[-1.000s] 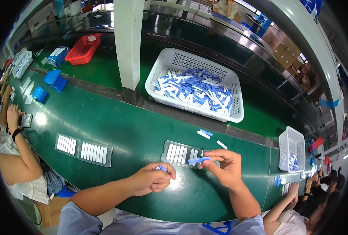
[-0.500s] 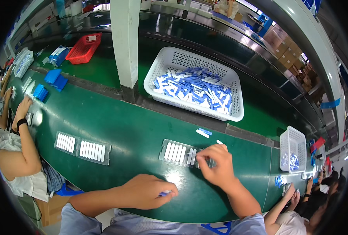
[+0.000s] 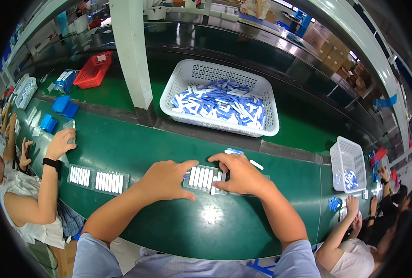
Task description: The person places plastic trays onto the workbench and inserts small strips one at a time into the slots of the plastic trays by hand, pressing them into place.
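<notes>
A long green bench [image 3: 257, 231] curves across my view, its near edge at my body; the step in hand looks like seating white strips [image 3: 199, 177] in a clear work tray [image 3: 187, 184]. Just past the bench's far edge stands a large white basket [image 3: 210, 124] with perforated walls, heaped with blue and white pieces [image 3: 220, 102] lying every which way. At the far edge to the right is a smaller white basket [image 3: 347, 155], a low pile of similar pieces toward its near end. Beyond the far edge to the left is a red basket [image 3: 95, 72]; I cannot make out anything in it.

Left of the bench's middle, a two-part clear tray [image 3: 93, 180] holds a row of strips in each half. The work tray lies to its right, between my hands, with strips side by side in its left half; my right hand [image 3: 238, 173] hides much of the rest.

My left hand [image 3: 169, 178] is at the tray's left edge, thumb and forefinger spread; whether its curled fingers hold anything, I cannot tell. My right thumb and forefinger are apart, the thumb at one strip [image 3: 213, 190] poking past the tray's near edge. I judge the next move calls for easing it level with its row.
</notes>
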Demonstrator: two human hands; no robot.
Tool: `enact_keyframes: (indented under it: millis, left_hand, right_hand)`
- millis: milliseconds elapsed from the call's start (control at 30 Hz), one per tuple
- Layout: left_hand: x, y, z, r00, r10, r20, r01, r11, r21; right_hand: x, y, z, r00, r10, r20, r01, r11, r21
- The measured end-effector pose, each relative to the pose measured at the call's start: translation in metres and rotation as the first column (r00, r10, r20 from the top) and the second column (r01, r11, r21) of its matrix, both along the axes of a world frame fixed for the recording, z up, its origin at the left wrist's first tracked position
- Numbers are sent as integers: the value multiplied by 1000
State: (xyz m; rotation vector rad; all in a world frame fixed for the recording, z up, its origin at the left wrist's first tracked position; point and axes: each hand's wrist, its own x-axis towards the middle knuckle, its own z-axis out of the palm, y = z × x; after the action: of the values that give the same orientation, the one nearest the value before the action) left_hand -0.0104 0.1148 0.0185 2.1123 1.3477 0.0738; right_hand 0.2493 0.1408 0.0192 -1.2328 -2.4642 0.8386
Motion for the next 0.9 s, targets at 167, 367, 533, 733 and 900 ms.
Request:
enact_keyframes:
  millis: [167,367,533,733,900]
  left_hand:
    - [-3,3,-14,994,63,93,-65,998,25]
    - [-10,5,-19,950,25,313,-59,993,100]
    - [-18,4,-11,833,87,547,-101,995,-4]
    - [-21,-3,-13,826,84,557,-50,996,-77]
    - [-22,4,-5,576,152,803,10,981,-193]
  right_hand:
    - [6,2,-12,989,-143,-26,144,987,77]
    - [9,4,-6,982,-135,-130,162,960,228]
    - [20,2,10,998,-4,-56,28,892,450]
    - [5,-11,-1,978,196,72,-195,734,651]
    - [-16,-27,-9,930,365,-39,-280,774,568]
